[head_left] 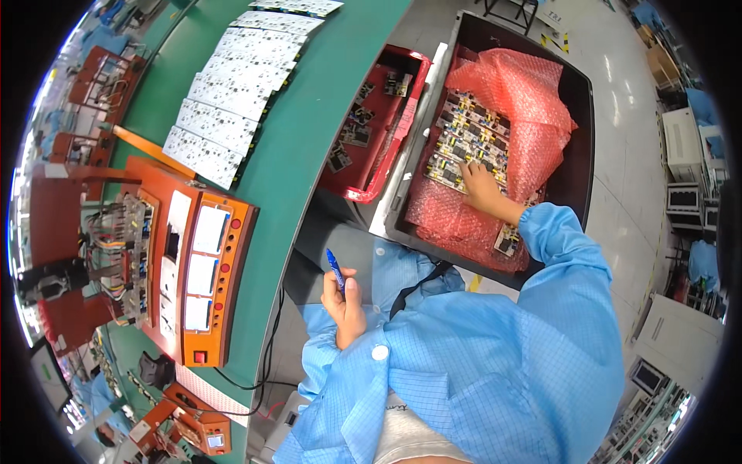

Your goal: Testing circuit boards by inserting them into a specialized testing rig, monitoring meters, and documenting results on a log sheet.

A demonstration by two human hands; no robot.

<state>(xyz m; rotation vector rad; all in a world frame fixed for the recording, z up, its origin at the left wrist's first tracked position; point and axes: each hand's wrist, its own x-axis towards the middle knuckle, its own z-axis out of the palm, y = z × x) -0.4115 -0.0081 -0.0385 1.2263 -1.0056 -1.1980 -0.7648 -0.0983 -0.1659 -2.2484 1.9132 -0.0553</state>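
Note:
My left hand [344,305] is closed around a blue marker pen [335,267] in front of my body, its tip pointing up. My right hand [483,189] reaches into a black crate [398,220], fingers apart and touching a panel of circuit boards [446,172] crowded with components. More such panels lie beyond it. Pink bubble wrap [533,116] lies under and beside the panels, with one large sheet folded over toward the crate's far right. Part of the panel is hidden under my hand.
A red bin [375,193] with several small boards stands between the crate and the green table [297,131]. On the table, white board panels [224,108] overlap in a row. Nearer is an orange test fixture [205,340] with displays and buttons. Black cables [270,340] hang at the table edge.

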